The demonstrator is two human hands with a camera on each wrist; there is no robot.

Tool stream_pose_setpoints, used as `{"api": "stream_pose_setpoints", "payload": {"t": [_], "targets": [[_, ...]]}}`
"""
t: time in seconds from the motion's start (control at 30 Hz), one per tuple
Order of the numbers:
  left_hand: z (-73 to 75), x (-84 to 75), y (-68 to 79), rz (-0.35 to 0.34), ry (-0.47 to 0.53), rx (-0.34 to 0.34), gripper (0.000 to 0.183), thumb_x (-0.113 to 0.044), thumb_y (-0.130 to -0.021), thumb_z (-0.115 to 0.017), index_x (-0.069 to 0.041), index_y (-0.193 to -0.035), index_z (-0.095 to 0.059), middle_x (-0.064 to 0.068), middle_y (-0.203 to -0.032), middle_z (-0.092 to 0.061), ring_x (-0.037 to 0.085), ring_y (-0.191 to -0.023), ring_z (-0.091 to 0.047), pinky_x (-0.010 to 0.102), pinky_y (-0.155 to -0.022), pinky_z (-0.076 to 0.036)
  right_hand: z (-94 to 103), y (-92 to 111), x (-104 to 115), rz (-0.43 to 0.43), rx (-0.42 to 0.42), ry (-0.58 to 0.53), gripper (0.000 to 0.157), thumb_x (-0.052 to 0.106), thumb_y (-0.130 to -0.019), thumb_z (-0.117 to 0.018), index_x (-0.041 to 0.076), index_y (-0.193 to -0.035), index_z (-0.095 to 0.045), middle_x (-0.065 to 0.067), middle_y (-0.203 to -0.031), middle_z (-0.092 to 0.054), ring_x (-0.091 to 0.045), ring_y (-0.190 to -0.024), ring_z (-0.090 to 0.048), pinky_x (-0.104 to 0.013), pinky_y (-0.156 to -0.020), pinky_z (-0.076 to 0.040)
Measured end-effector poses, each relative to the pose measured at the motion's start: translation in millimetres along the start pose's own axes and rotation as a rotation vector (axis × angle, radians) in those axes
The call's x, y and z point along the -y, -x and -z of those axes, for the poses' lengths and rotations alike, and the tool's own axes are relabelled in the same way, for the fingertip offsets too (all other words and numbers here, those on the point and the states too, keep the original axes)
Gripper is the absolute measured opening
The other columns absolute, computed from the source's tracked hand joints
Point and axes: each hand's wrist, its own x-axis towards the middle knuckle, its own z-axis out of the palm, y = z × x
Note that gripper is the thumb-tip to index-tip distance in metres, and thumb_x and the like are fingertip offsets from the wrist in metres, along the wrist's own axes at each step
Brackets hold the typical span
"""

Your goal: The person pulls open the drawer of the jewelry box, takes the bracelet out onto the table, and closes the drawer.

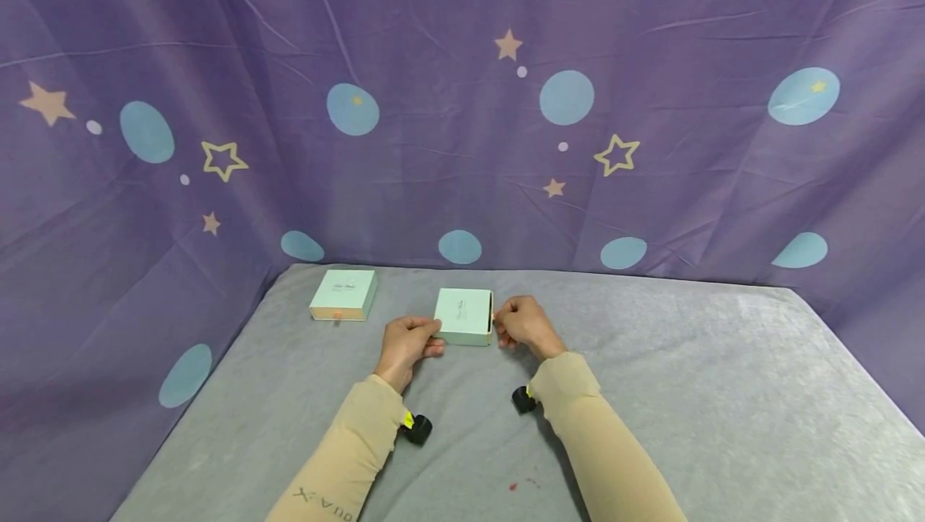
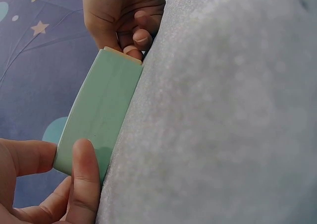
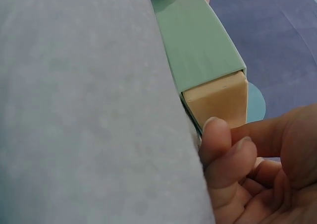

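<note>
A mint-green drawer box (image 1: 464,313) with small dark lettering on its lid lies on the grey cloth. My left hand (image 1: 409,345) holds its left end, thumb and fingers at the edges, as the left wrist view shows closely. At the other end, the tan inner drawer (image 3: 218,102) pokes slightly out of the green sleeve (image 3: 200,40). My right hand (image 1: 527,324) has its thumb and fingers curled together at the drawer's front face. What these fingertips pinch there is hidden behind them.
A second mint-green box (image 1: 344,295) with a tan front and a small pull tab (image 1: 336,318) stands at the back left of the cloth-covered table (image 1: 723,393). A purple curtain (image 1: 462,104) with stars and blue spots hangs behind. Small red marks (image 1: 513,487) show near the front.
</note>
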Motion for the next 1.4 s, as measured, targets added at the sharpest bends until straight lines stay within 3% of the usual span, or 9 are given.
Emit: {"api": "stream_pose_setpoints", "payload": {"t": [1.4], "targets": [[0.7,-1.3,0.3,0.003,0.010,0.013,0.023,-0.007,-0.090,-0.065,0.009,-0.106,-0.061,0.017,-0.080,-0.063,0.018,-0.063,-0.066,0.032,-0.063,-0.060,7.9,3.9,-0.6,-0.057,0.021,-0.071,0.012,0.002,-0.093,-0.055,-0.001,-0.088,-0.065,-0.016,-0.077,-0.062,-0.019,-0.048,-0.058,-0.027,-0.043,-0.051]]}}
